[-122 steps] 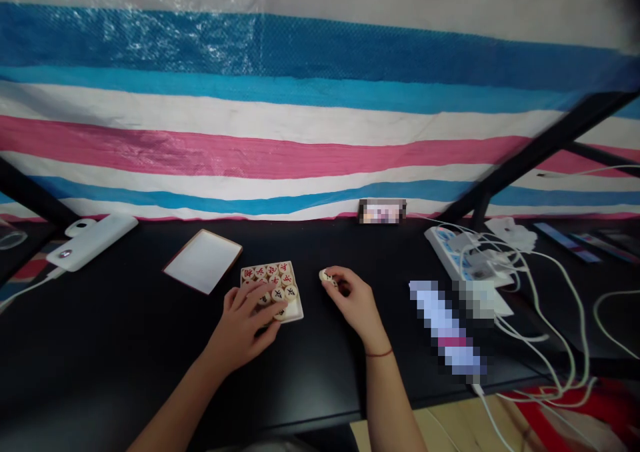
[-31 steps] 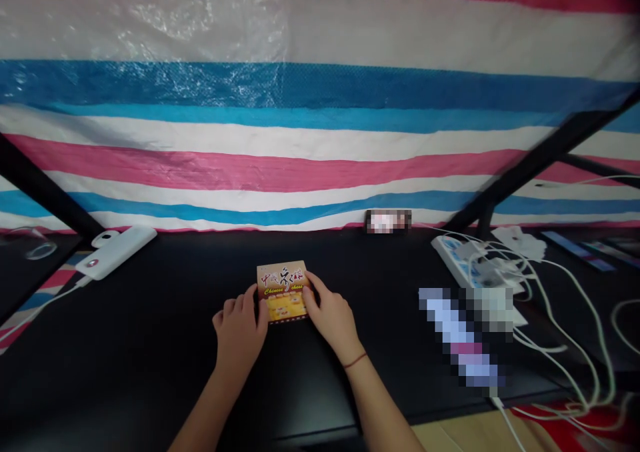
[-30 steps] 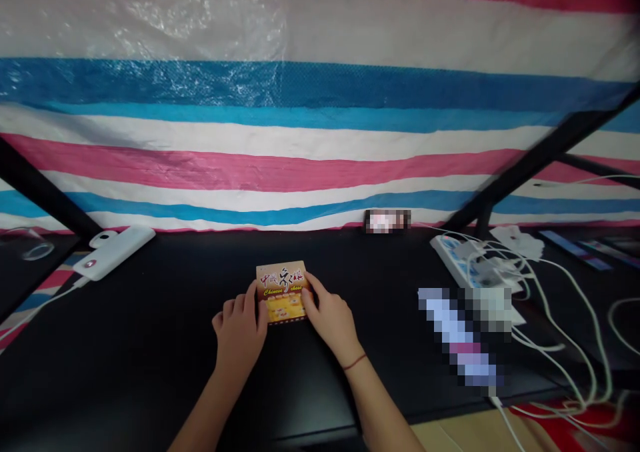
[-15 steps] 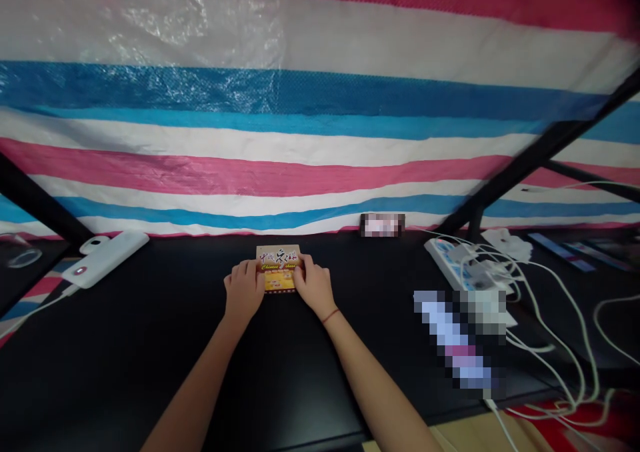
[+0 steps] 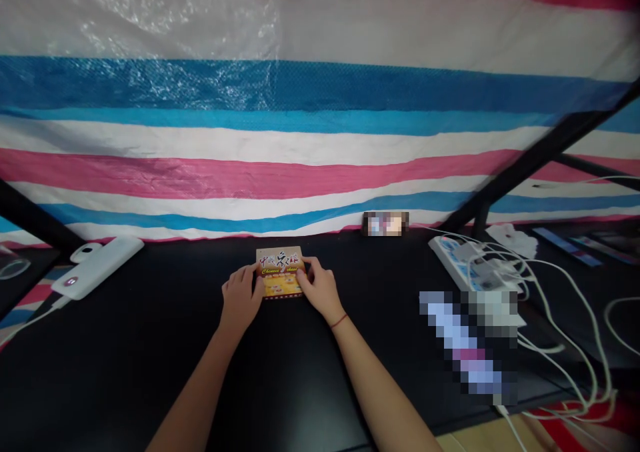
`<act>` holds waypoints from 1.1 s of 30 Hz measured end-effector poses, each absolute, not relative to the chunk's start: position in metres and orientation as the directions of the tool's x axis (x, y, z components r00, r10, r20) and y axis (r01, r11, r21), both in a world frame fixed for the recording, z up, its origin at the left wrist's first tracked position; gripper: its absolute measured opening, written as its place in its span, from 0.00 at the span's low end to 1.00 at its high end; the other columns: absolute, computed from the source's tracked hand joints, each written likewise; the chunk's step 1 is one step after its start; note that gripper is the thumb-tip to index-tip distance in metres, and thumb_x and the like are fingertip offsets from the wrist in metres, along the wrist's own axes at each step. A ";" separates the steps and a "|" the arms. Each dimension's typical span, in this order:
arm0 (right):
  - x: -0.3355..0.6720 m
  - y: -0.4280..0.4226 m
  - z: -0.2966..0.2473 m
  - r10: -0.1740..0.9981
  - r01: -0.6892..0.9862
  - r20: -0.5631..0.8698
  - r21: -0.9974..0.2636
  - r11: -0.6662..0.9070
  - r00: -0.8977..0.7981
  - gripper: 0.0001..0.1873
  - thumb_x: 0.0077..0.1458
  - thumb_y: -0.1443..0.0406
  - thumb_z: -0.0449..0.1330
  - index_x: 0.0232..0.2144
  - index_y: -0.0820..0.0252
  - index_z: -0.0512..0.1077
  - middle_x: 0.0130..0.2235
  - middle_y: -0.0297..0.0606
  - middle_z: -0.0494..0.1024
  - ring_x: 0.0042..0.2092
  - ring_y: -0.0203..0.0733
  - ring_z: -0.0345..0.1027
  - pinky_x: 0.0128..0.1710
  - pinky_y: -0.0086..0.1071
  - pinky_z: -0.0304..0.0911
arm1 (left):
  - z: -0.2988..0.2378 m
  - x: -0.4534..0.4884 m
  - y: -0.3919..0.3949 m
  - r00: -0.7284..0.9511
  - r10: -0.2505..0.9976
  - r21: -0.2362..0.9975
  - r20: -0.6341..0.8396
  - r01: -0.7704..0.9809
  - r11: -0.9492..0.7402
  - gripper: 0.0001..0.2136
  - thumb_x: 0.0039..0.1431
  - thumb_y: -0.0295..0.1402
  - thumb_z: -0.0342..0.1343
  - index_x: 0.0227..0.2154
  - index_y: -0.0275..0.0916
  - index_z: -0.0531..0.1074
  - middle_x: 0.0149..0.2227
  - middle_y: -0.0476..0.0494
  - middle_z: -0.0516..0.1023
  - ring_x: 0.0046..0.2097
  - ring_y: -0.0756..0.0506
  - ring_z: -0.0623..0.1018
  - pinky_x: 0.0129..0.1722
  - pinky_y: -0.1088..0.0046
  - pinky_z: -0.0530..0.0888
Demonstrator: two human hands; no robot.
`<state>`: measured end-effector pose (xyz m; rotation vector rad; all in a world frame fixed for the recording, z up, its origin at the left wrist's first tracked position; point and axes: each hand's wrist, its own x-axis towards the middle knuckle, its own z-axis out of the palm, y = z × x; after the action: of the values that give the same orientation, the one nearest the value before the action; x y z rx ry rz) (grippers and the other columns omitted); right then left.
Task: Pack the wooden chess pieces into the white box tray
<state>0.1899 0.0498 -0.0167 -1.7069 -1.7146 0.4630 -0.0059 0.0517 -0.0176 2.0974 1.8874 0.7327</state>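
Note:
A small closed Chinese chess box (image 5: 280,270), with a brown and yellow printed lid, lies on the black table (image 5: 150,345) near its far edge. My left hand (image 5: 240,299) grips the box's left side with the fingers curled against it. My right hand (image 5: 319,291), with a red string at the wrist, holds the box's right side, thumb on the lid. Both arms reach forward from the near edge. The chess pieces are hidden inside the box.
A white power bank (image 5: 97,265) with a cable lies at the far left. A white power strip (image 5: 467,265) with several plugs and tangled white cables sits at the right. A striped blue, pink and white tarp (image 5: 320,139) hangs behind the table.
About four seconds ago the box stood uncovered with pieces showing and its lid lay apart. Now the lid is on. Both hands have slid the closed box away from me toward the tarp.

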 end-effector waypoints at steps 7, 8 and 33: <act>0.193 0.047 -0.014 0.980 0.721 0.196 -0.684 0.108 0.040 0.17 0.59 0.59 0.52 0.48 0.59 0.69 0.24 0.28 0.70 0.29 0.38 0.68 0.35 0.30 0.54 | -0.018 -0.007 0.050 0.056 0.975 0.489 0.216 0.858 -0.157 0.17 0.63 0.33 0.44 0.52 0.39 0.68 0.52 0.37 0.74 0.54 0.40 0.72 0.51 0.60 0.66; 0.193 0.047 -0.014 0.979 0.719 0.200 -0.686 0.112 0.039 0.17 0.59 0.59 0.52 0.48 0.59 0.69 0.24 0.28 0.70 0.29 0.38 0.68 0.34 0.30 0.55 | -0.018 -0.007 0.050 0.056 0.975 0.489 0.217 0.858 -0.158 0.17 0.63 0.33 0.44 0.52 0.40 0.68 0.52 0.38 0.74 0.53 0.40 0.72 0.51 0.60 0.66; 0.195 0.047 -0.016 0.981 0.701 0.195 -0.702 0.125 0.020 0.20 0.59 0.57 0.52 0.49 0.62 0.69 0.23 0.30 0.70 0.27 0.38 0.67 0.29 0.29 0.55 | -0.020 -0.010 0.050 0.069 0.975 0.499 0.212 0.850 -0.169 0.17 0.64 0.33 0.44 0.52 0.40 0.68 0.52 0.38 0.74 0.54 0.40 0.71 0.52 0.59 0.66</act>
<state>0.1951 0.0465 -0.0160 -1.6362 -1.7417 0.5366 -0.0096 0.0498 -0.0203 2.1032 1.8461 0.7435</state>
